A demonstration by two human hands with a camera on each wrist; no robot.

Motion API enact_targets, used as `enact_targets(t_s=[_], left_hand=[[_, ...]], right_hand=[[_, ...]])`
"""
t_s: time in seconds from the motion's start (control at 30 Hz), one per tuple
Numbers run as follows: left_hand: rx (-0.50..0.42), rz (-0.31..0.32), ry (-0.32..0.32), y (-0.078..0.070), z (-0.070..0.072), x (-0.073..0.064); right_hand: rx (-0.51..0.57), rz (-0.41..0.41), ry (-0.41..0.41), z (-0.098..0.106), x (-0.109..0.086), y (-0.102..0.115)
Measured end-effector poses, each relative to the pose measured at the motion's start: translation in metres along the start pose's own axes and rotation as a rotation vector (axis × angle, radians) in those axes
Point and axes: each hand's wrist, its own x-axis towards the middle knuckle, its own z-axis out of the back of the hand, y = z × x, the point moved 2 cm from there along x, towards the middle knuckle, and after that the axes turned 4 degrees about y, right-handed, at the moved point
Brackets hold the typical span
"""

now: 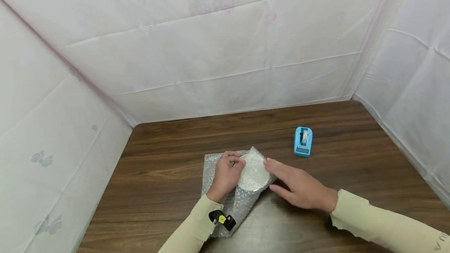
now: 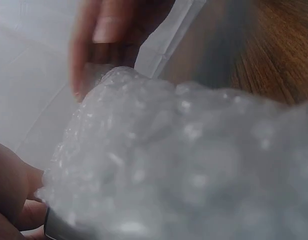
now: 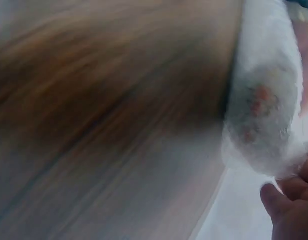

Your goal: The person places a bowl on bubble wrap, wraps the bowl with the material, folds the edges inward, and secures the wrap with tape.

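Note:
A round white dish, with orange-red marks showing through the film in the right wrist view, lies partly wrapped in a sheet of bubble wrap. Whether it is a plate or a bowl I cannot tell. My left hand pinches the dish's left rim, thumb and forefinger curled there. On the other side, the fairly straight fingers of my right hand touch the wrap at the rim, thumb held apart. Close up, the bubble wrap fills much of the left wrist view and hides the dish.
A blue tape dispenser with a roll of tape stands behind the right hand. Everything rests on a dark wooden table. Pale fabric sheets rise at its back and sides.

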Motion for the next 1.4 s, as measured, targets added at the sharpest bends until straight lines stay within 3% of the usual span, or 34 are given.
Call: enact_targets(t_s=[0.13, 0.27, 0.6, 0.73, 0.8, 0.9, 0.97, 1.07, 1.2, 1.4], left_hand=[[0.020, 0.001, -0.006, 0.000, 0.001, 0.001], [0.026, 0.003, -0.018, 0.000, 0.001, 0.002], [0.004, -0.022, 0.001, 0.001, 0.000, -0.001], [0.007, -0.055, -0.057, 0.002, 0.013, 0.002], [0.032, -0.024, -0.101, 0.004, 0.026, 0.007], [0.116, 0.078, -0.134, 0.013, 0.049, 0.017], [0.203, 0.158, -0.118, 0.022, 0.064, 0.023], [0.357, 0.219, -0.070, 0.035, 0.078, 0.031], [0.481, 0.247, -0.019, 0.045, 0.083, 0.037], [0.478, 0.273, 0.050, 0.048, 0.078, 0.043]], right_hand=[[-0.232, 0.194, -0.017, -0.008, -0.003, 0.000], [-0.351, 0.327, -0.065, -0.014, -0.001, -0.007], [-0.409, 0.444, -0.114, -0.015, 0.005, -0.019], [-0.406, 0.470, -0.121, -0.015, 0.007, -0.021], [-0.407, 0.483, -0.125, -0.015, 0.009, -0.021], [-0.410, 0.495, -0.123, -0.015, 0.011, -0.021], [-0.412, 0.498, -0.119, -0.014, 0.012, -0.021], [-0.411, 0.499, -0.113, -0.014, 0.012, -0.020], [-0.401, 0.501, -0.104, -0.013, 0.012, -0.020], [-0.390, 0.512, -0.105, -0.012, 0.015, -0.021]])
